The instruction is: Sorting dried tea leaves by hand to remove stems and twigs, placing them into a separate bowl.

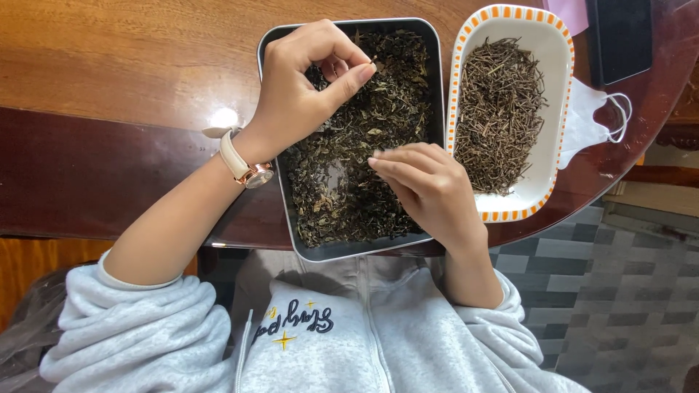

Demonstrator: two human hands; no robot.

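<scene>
A dark metal tray (435, 87) full of dried dark tea leaves (371, 124) lies on the wooden table in front of me. My left hand (302, 87), with a wristwatch on a beige strap, hovers over the tray's upper left and pinches a small stem between thumb and forefinger. Lower right over the tray, my right hand (426, 185) has its fingers curled together, fingertips touching the leaves. To the right stands a white dish (561, 73) with an orange-striped rim, holding a heap of thin dried stems (499, 109).
A white face mask (593, 120) lies right of the dish, beside a dark flat phone (619, 36) and a pink item (568, 11) at the top edge. The glossy table (109, 73) curves off at the right over a grey tiled floor (604, 291).
</scene>
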